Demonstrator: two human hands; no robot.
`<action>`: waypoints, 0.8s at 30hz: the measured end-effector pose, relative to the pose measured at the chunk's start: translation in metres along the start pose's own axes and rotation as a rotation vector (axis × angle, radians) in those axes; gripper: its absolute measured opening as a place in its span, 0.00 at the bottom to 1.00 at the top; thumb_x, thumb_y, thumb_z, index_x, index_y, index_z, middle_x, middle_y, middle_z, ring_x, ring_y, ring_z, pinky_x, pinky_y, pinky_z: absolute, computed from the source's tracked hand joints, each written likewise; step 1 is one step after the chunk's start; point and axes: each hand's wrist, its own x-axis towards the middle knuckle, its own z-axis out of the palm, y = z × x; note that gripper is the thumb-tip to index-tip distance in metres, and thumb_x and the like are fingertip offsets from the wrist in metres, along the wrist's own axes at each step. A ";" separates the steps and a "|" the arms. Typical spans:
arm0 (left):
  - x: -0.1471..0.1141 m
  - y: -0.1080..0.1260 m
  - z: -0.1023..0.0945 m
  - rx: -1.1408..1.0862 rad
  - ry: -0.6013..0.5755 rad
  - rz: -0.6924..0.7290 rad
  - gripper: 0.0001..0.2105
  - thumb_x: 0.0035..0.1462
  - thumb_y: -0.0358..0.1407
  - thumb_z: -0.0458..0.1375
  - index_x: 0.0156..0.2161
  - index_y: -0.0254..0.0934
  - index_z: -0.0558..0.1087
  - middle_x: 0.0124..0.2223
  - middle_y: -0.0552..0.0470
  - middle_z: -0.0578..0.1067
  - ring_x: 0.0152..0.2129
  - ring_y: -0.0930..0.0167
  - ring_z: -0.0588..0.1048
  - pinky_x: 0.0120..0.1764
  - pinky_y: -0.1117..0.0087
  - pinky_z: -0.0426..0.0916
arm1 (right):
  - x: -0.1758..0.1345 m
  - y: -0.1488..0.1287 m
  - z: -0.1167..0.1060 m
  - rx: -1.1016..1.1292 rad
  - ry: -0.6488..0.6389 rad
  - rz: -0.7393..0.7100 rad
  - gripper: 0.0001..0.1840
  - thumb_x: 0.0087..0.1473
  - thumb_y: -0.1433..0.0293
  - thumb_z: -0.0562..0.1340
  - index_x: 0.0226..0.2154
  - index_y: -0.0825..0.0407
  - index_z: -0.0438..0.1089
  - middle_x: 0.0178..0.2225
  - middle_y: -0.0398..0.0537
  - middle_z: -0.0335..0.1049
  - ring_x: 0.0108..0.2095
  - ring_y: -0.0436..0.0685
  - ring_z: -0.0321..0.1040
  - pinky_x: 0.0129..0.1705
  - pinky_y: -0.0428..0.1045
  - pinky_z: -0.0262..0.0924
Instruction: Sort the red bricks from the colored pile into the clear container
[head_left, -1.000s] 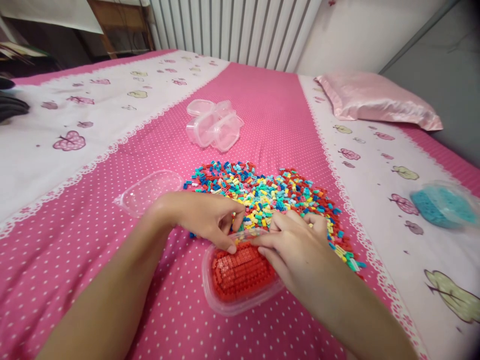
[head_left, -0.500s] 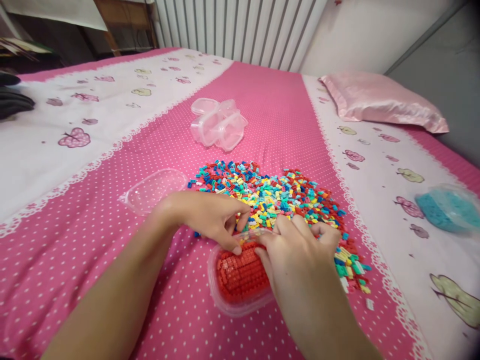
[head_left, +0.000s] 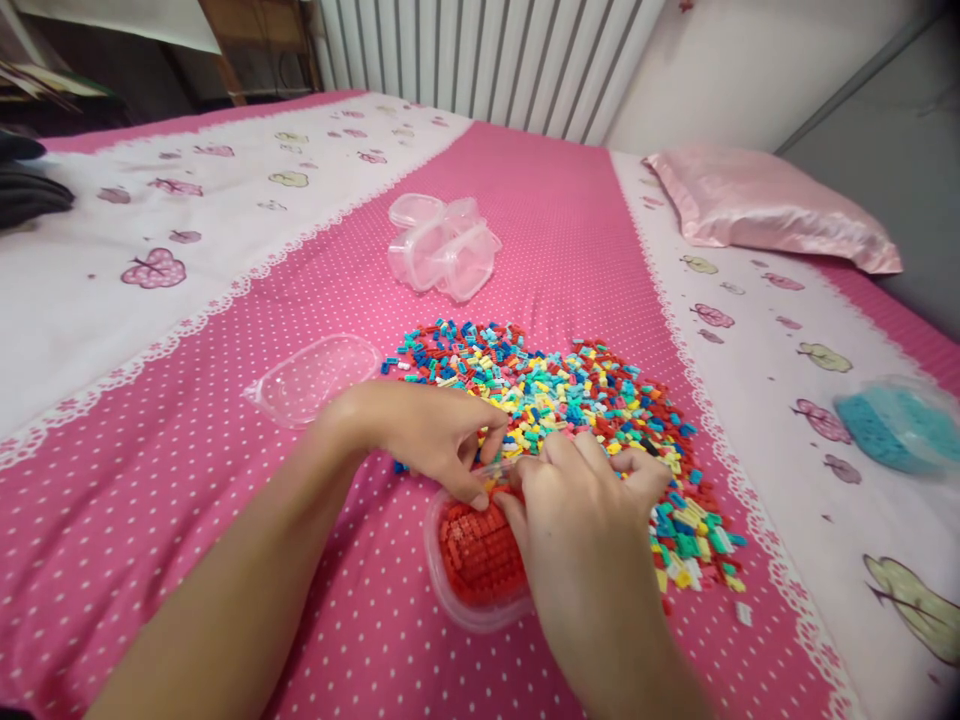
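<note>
A clear plastic container (head_left: 442, 590) packed with red building blocks (head_left: 480, 560) rests on the bedspread before me. My left hand (head_left: 435, 435) reaches over its far left rim, thumb on the red blocks and fingers curled beyond the rim. Over the container's right side is my right hand (head_left: 585, 520), its thumb and forefinger pinched together near the far rim. Whatever sits between those fingertips is hidden. Just past both hands spreads a pile of small coloured building blocks (head_left: 555, 390). To the left lies a clear plastic lid (head_left: 319, 375).
Farther back on the pink dotted bedspread (head_left: 555, 210) stand several clear plastic containers (head_left: 442, 250). A container with turquoise contents (head_left: 900, 425) is at the right, below a pink pillow (head_left: 772, 205). A white radiator (head_left: 487, 60) borders the far end.
My right hand has shifted slightly left and now covers more of the red blocks. The left hand keeps its hold. The whole view has moved a little.
</note>
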 end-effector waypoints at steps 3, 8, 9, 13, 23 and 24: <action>0.000 -0.002 0.001 0.009 0.006 0.000 0.17 0.52 0.40 0.70 0.35 0.40 0.64 0.30 0.58 0.76 0.26 0.72 0.74 0.25 0.74 0.59 | 0.001 -0.001 0.000 0.004 -0.008 0.027 0.11 0.51 0.80 0.66 0.24 0.48 0.75 0.28 0.44 0.70 0.37 0.60 0.63 0.48 0.60 0.42; 0.000 0.000 0.001 0.059 0.007 -0.019 0.15 0.53 0.33 0.69 0.35 0.39 0.64 0.31 0.58 0.78 0.27 0.73 0.74 0.25 0.75 0.59 | 0.000 -0.002 0.001 0.024 -0.009 0.039 0.12 0.51 0.80 0.66 0.24 0.48 0.75 0.28 0.44 0.71 0.37 0.61 0.64 0.48 0.60 0.42; -0.001 0.001 0.000 0.067 0.005 -0.021 0.15 0.53 0.33 0.68 0.36 0.39 0.64 0.31 0.58 0.78 0.27 0.73 0.74 0.26 0.75 0.60 | 0.000 -0.003 0.002 0.021 -0.009 0.041 0.11 0.51 0.80 0.66 0.24 0.48 0.75 0.28 0.44 0.71 0.37 0.61 0.64 0.48 0.60 0.42; -0.001 0.003 0.000 0.071 0.013 -0.028 0.15 0.53 0.32 0.68 0.35 0.39 0.64 0.31 0.58 0.77 0.27 0.73 0.74 0.26 0.75 0.59 | -0.001 -0.002 0.004 0.017 -0.003 0.047 0.11 0.52 0.79 0.66 0.24 0.48 0.74 0.28 0.44 0.71 0.37 0.60 0.65 0.48 0.60 0.42; -0.002 0.004 -0.001 0.050 0.001 -0.012 0.13 0.53 0.31 0.67 0.36 0.39 0.65 0.31 0.59 0.77 0.28 0.72 0.75 0.26 0.74 0.60 | -0.001 0.000 0.005 0.024 0.039 0.040 0.11 0.52 0.78 0.64 0.24 0.48 0.74 0.27 0.44 0.70 0.36 0.60 0.63 0.47 0.60 0.42; -0.002 0.004 -0.001 0.056 0.001 -0.009 0.12 0.53 0.32 0.66 0.36 0.39 0.65 0.31 0.58 0.77 0.28 0.72 0.75 0.27 0.74 0.60 | -0.001 0.001 0.005 0.022 0.040 0.035 0.11 0.53 0.78 0.63 0.24 0.48 0.74 0.27 0.44 0.70 0.36 0.60 0.63 0.47 0.60 0.42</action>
